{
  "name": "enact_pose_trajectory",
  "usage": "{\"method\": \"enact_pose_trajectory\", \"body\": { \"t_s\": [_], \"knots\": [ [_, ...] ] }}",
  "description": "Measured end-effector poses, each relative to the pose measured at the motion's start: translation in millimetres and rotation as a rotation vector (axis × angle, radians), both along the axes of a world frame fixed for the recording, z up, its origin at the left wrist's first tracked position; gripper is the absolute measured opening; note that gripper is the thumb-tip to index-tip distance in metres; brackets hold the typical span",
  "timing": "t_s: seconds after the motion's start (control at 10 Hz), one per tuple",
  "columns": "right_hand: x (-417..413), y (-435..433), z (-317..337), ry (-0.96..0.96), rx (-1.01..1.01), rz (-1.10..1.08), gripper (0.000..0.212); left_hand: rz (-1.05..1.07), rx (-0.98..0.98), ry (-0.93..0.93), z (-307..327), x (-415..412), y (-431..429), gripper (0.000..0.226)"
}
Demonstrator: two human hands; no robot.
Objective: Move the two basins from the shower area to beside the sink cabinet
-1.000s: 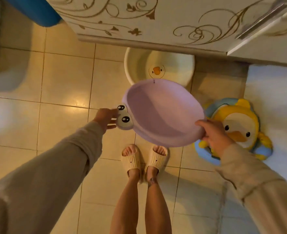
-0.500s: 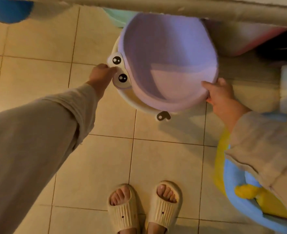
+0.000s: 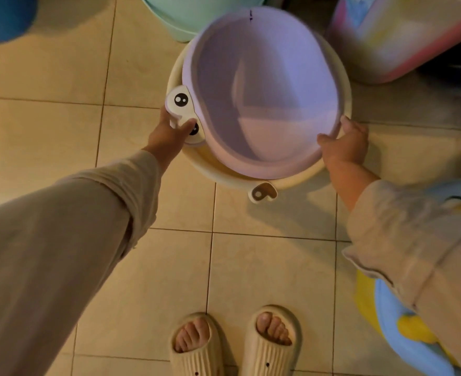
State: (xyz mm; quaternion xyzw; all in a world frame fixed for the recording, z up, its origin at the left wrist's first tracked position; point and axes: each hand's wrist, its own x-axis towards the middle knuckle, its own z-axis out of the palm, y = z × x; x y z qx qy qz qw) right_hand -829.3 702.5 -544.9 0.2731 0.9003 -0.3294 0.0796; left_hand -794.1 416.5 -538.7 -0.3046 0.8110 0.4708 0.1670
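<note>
A purple basin [image 3: 261, 93] with a white cartoon-eye handle [image 3: 181, 101] sits nested inside a cream basin [image 3: 223, 175] on the tiled floor. The cream basin's own small handle [image 3: 261, 191] points toward me. My left hand [image 3: 169, 131] grips the purple basin's eye handle at its left side. My right hand [image 3: 345, 143] holds the purple basin's rim at its near right side. The cream basin's inside is hidden by the purple one.
A green tub [image 3: 194, 14] stands just behind the basins, and a pink-edged container [image 3: 402, 36] at the back right. A blue object [image 3: 4, 17] is at the top left. A blue and yellow duck toy [image 3: 402, 318] lies at my right. My slippered feet [image 3: 234, 346] are below.
The purple basin went from held in the air above the floor, down into the cream basin. Both hands stayed on it. My view tilted further down and closer.
</note>
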Motion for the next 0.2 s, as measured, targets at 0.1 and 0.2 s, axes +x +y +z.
{"method": "enact_pose_trajectory", "body": {
  "t_s": [0.1,0.2],
  "knots": [
    [8,-2,15,0.003,-0.090,-0.015,0.062,-0.015,-0.128,-0.061,8,-1,6,0.060],
    [44,17,44,0.180,-0.228,-0.044,0.051,-0.044,-0.144,-0.143,2,35,5,0.049]
  ]
}}
